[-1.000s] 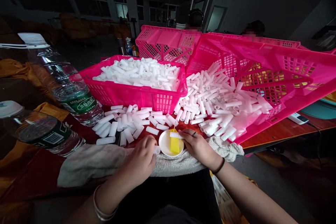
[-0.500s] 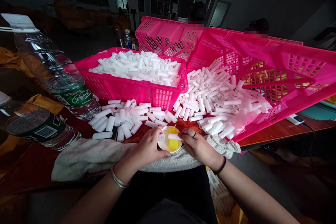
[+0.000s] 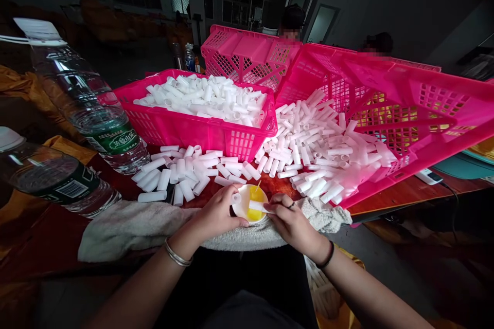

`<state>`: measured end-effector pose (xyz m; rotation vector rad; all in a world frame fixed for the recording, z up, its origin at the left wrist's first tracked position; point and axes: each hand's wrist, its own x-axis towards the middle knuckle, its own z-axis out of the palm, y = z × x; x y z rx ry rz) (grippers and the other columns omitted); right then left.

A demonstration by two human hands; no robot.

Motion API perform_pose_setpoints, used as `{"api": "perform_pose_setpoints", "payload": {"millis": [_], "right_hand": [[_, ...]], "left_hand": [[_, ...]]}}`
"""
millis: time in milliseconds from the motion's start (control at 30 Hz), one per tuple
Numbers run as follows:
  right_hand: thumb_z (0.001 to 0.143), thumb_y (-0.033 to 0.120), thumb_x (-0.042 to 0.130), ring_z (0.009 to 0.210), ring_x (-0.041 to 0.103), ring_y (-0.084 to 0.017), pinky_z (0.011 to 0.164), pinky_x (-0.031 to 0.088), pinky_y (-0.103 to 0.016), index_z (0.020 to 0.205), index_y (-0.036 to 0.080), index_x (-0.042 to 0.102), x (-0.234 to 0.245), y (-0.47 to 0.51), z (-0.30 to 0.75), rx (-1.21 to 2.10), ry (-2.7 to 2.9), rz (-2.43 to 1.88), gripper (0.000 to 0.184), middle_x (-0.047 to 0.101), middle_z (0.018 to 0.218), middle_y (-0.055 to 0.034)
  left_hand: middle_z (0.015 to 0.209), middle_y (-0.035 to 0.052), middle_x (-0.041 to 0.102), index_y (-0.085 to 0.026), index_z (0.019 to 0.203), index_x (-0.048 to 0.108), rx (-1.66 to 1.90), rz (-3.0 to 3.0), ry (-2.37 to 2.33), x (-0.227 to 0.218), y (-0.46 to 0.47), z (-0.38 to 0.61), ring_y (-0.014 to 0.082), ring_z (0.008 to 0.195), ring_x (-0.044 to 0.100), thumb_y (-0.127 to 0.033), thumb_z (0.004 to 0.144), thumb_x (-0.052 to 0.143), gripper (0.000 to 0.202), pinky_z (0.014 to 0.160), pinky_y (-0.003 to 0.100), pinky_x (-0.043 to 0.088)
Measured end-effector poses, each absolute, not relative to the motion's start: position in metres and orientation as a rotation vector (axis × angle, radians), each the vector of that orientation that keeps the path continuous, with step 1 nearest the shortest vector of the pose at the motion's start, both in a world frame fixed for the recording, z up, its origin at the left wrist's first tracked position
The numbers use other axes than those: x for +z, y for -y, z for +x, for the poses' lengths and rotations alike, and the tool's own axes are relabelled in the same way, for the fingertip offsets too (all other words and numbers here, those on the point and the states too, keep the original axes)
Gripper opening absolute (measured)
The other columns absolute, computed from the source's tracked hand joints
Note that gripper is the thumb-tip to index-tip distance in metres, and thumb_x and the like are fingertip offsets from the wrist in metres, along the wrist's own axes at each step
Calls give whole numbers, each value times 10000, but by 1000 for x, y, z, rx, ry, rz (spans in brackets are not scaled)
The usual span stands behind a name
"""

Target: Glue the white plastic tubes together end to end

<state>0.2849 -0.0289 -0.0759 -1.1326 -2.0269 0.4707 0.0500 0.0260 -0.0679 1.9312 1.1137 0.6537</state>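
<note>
A small white dish (image 3: pixel 240 208) with a yellow block (image 3: pixel 254 214) in it stands at the towel's far edge. My left hand (image 3: pixel 221 211) curls around the dish's left side, thumb on the near rim. A short white tube (image 3: pixel 235 199) shows its open end at that hand's forefinger; how it is held is partly hidden. From the right, my right hand (image 3: pixel 288 217) pinches a slim white piece (image 3: pixel 256 205), its tip over the yellow block. Whether this piece is a tube or a flat strip I cannot tell. A thin stick (image 3: pixel 259 183) rises at the dish's far rim.
A pink basket (image 3: pixel 193 126) heaped with white tubes stands behind. Loose tubes (image 3: pixel 304 139) spill from a tipped pink basket (image 3: pixel 409 164) at right; more tubes (image 3: pixel 185 175) lie left of centre. Two water bottles (image 3: pixel 119 139) stand left. A rolled towel (image 3: pixel 127 229) lines the table's front edge.
The white piece in my right hand has tilted and moved slightly lower over the yellow block. My left hand has shifted a little left. The surroundings sit nearly as before.
</note>
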Motion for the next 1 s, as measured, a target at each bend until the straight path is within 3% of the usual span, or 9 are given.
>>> {"api": "perform_pose_setpoints", "payload": {"millis": [133, 300, 467, 633, 833, 1000], "right_hand": [[950, 237, 508, 882, 665, -218, 756, 590, -367, 1134, 208, 601, -77, 32, 279, 578, 1842, -1236, 208, 662, 976, -92], [924, 167, 505, 970, 620, -225, 841, 563, -382, 1029, 213, 645, -76, 37, 274, 346, 1982, -1151, 181, 608, 1031, -105], [924, 227, 544, 851, 655, -202, 750, 586, -336, 1071, 201, 595, -73, 37, 269, 597, 1767, -1264, 158, 655, 937, -79], [915, 130, 496, 966, 613, -227, 820, 563, -381, 1034, 216, 639, -75, 40, 269, 280, 1999, -1156, 205, 597, 1037, -110], [937, 230, 528, 873, 658, -209, 746, 580, -340, 1092, 217, 570, -79, 42, 268, 591, 1722, -1281, 161, 655, 947, -76], [911, 130, 509, 959, 610, -231, 810, 553, -373, 1050, 219, 645, -77, 47, 270, 253, 1980, -1162, 213, 603, 1021, -107]], "left_hand": [[1347, 125, 537, -226, 1282, 479, 683, 1895, -1108, -67, -25, 50, 310, 1224, 526, -221, 569, 858, 807, 1035, 483, 433], [1314, 119, 560, -223, 1262, 495, 679, 1883, -1110, -62, -25, 50, 298, 1150, 572, -202, 563, 849, 783, 996, 477, 459], [1305, 119, 563, -223, 1270, 497, 671, 1910, -1117, -61, -26, 49, 308, 1179, 549, -210, 560, 853, 794, 1017, 477, 443], [1314, 107, 558, -235, 1270, 484, 668, 1917, -1121, -61, -25, 50, 292, 1166, 563, -216, 578, 842, 779, 996, 449, 471], [1317, 102, 560, -230, 1245, 494, 657, 1911, -1145, -56, -23, 51, 296, 1190, 557, -249, 586, 852, 750, 1015, 441, 465], [1318, 97, 559, -237, 1241, 491, 671, 1936, -1134, -54, -22, 52, 292, 1187, 554, -236, 580, 857, 756, 1024, 449, 457]]}}
